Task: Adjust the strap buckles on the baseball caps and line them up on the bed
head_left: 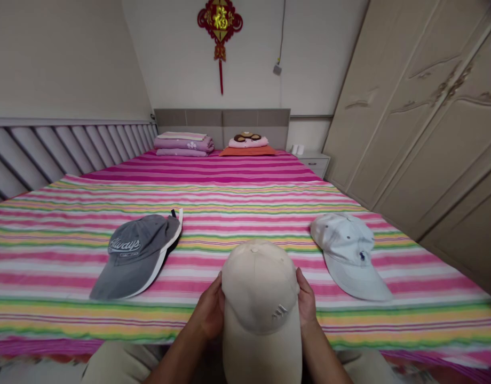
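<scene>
Head view: left hand [209, 309] and right hand [307, 297] clasp the beige baseball cap [257, 288] by its sides; a loose grip risks dropping it onto the striped bedsheet [229, 213]

the brim of the beige cotton baseball cap [259, 298] runs off the picture's bottom edge; the small print on the grey cotton baseball cap [133, 261] is unreadable.

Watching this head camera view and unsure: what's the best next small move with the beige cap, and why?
Probably lower the beige cap onto the striped bedspread, into the gap between the gray cap and the pale blue cap. The left hand and right hand grip its sides, and the other two caps already lie flat there.
</scene>
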Action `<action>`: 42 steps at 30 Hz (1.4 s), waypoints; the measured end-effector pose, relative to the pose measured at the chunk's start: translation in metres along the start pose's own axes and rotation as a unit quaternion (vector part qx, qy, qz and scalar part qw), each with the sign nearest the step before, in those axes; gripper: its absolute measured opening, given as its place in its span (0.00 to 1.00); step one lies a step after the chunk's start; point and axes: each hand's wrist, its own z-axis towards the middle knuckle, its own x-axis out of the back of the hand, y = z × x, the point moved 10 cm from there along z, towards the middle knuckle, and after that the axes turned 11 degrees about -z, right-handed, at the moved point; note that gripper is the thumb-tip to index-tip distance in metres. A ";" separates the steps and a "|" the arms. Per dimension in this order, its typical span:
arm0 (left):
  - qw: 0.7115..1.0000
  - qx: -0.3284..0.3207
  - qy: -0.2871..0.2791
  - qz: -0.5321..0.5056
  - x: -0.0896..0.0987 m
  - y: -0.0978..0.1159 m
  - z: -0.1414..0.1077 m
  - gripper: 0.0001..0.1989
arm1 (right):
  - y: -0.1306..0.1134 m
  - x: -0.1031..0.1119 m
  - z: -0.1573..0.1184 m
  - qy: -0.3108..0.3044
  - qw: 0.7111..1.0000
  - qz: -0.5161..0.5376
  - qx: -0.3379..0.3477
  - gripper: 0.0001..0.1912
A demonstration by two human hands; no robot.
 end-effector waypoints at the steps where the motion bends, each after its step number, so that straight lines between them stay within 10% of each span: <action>1: 1.000 0.003 0.006 0.006 -0.002 -0.001 0.001 0.14 | -0.003 0.000 -0.001 0.004 1.000 -0.001 0.006 0.20; 18: 0.999 -0.020 -0.021 -0.022 -0.060 0.003 0.070 0.09 | 0.004 0.057 -0.055 0.061 0.987 -0.121 0.080 0.15; 31: 0.999 -0.034 -0.025 -0.013 -0.112 -0.006 0.145 0.11 | -0.064 0.089 -0.034 0.194 0.961 -0.167 0.108 0.19; 42: 0.998 -0.001 0.024 0.057 -0.099 -0.023 0.173 0.11 | -0.070 0.114 -0.027 0.251 0.953 -0.138 0.096 0.18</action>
